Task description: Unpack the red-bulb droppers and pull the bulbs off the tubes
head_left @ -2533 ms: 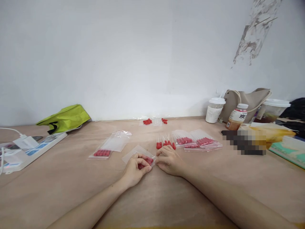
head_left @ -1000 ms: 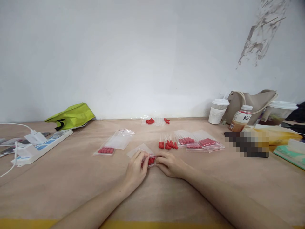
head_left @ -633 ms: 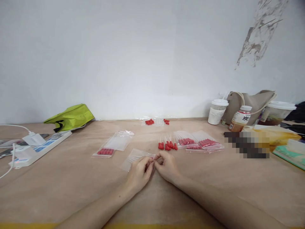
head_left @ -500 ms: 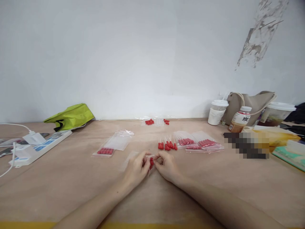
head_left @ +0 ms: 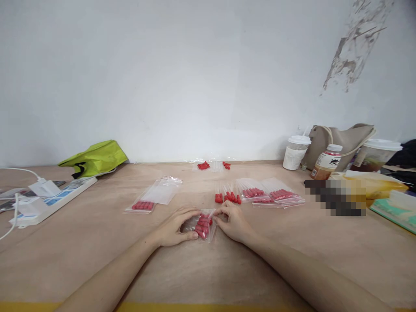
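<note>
behind the worktop's (head_left: 182, 277) front edge, left hand (head_left: 174, 226) splayed around bag (head_left: 212, 230), right hand (head_left: 231, 220) pinching it; likely sealing, next needing firm pressure.

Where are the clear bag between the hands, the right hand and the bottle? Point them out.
Clear bag (head_left: 204, 225), head view: its middle.
Right hand (head_left: 234, 222), head view: its back.
Bottle (head_left: 327, 162), head view: its label.

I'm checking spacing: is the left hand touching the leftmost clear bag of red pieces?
Apart: the head view shows a strip of tabletop between the left hand and the leftmost bag.
</note>
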### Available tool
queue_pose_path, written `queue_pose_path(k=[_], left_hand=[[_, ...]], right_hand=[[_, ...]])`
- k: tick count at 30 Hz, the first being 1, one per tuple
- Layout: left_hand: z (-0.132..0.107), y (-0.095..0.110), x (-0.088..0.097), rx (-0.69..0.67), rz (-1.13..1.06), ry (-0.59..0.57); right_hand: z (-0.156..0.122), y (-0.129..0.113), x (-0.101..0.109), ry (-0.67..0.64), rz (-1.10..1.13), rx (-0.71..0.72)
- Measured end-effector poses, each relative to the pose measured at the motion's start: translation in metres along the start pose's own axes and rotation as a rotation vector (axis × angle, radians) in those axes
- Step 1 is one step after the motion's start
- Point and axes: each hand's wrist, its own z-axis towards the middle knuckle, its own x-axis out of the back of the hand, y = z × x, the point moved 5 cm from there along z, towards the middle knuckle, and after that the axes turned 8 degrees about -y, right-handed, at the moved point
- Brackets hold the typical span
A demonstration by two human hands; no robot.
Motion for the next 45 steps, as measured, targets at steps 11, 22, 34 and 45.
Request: queue_pose_path(k=[11, 22, 34, 45], left_hand=[[0.008, 0.016, -0.006, 0.013, 0.002, 0.162], [0.008, 0.021, -0.006, 0.017, 0.022, 0.151], [0.009, 0.019, -0.007, 0.005, 0.046, 0.143], [0.009, 0.016, -0.006, 0.022, 0.047, 0.157]], right_hand=[[0.0, -0.012, -0.005, -0.149, -0.034, -0.013], [0.005, 0.003, -0.011, -0.29, 0.197, -0.171], [0.005, 0.004, -0.006, -0.403, 0.273, -0.23], [0.013, 0.027, 0.028, -0.396, 0.582, -0.465]])
